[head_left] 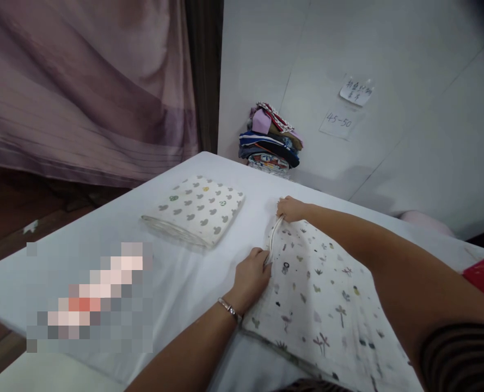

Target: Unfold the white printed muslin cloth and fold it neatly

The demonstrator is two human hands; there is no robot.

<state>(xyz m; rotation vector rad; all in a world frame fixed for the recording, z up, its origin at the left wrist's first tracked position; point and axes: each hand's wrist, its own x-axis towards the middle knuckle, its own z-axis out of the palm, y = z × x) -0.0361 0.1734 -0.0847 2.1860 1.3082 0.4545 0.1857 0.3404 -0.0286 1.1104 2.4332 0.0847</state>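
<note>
Patterned cloth point(327, 305), edge pinched in fingers of left hand point(252, 277) and right hand point(290, 208).

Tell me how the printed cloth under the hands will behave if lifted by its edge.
The printed cloth is probably floppy: its edge bunches between the left hand and right hand. It looks thin, so likely light. It would probably drape and unfold rather than keep shape.

Left hand point(250, 277) and right hand point(291, 209) pinch the patterned cloth point(323, 305) edge on the table point(184, 283).
</note>
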